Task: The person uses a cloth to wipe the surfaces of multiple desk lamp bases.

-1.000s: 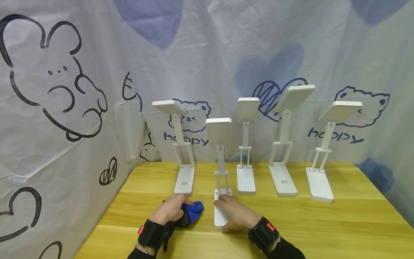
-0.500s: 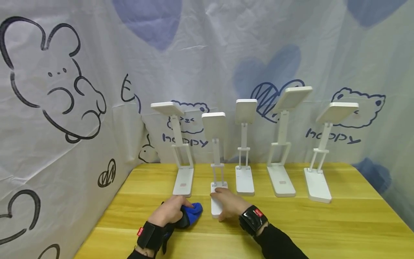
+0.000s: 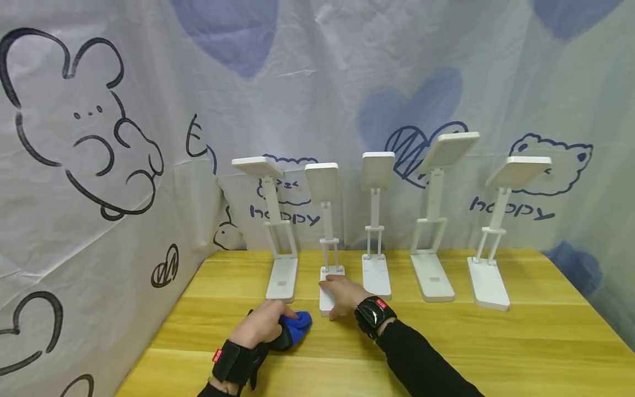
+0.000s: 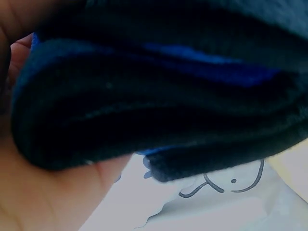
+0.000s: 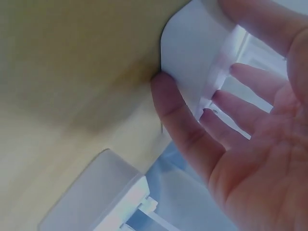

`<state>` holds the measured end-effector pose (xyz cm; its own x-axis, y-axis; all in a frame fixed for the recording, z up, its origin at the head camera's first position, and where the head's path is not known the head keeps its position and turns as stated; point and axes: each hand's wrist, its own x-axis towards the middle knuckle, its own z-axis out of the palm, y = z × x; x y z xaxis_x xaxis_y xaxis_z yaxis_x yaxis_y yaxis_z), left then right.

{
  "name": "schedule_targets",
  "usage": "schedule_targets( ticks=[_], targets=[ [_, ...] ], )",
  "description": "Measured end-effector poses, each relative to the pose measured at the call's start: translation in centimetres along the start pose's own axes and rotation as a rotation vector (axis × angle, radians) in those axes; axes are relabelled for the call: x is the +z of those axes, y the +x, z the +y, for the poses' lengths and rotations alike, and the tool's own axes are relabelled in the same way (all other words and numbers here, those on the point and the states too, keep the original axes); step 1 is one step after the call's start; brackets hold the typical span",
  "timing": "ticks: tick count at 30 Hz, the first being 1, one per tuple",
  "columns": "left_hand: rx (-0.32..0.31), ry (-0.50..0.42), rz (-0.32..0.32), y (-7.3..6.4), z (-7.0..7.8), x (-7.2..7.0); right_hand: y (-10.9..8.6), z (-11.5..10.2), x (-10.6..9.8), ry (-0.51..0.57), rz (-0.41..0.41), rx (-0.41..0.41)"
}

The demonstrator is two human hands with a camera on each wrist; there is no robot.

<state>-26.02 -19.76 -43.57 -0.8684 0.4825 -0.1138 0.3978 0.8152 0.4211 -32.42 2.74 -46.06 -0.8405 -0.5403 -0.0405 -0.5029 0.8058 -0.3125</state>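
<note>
My right hand (image 3: pixel 344 295) grips the base of a white folding desk lamp (image 3: pixel 323 184), second from the left in the row. In the right wrist view its fingers spread around the sides of the white lamp base (image 5: pixel 187 48), one fingertip down at the tabletop. The lamp stands upright with its head tilted forward. To its left, my left hand (image 3: pixel 260 325) holds a folded blue and black cloth (image 3: pixel 297 329) low over the table. The left wrist view is filled by the dark folds of this cloth (image 4: pixel 144 96), with fingers around its left end.
A lamp (image 3: pixel 281 280) stands close on the left. On the right are a lamp (image 3: pixel 376 275), a taller lamp (image 3: pixel 432 275) and a lamp (image 3: pixel 488 284) farthest over. Behind the wooden table (image 3: pixel 496 353) hangs a printed curtain (image 3: pixel 317 110).
My right hand has slid the lamp away from me and slightly left, nearer the row of other lamps. My left hand with the cloth has barely moved.
</note>
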Motion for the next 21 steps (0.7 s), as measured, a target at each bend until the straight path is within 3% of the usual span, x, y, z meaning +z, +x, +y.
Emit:
schedule_targets(
  ticks=[13, 21],
  targets=[
    [0.033, 0.098, 0.006, 0.5, 0.8, 0.6, 1.8, 0.3, 0.1, -0.037, 0.031, 0.030],
    [0.074, 0.103, 0.006, 0.5, 1.2, 1.3, 2.8, 0.4, 0.5, -0.057, 0.020, 0.055]
  ],
)
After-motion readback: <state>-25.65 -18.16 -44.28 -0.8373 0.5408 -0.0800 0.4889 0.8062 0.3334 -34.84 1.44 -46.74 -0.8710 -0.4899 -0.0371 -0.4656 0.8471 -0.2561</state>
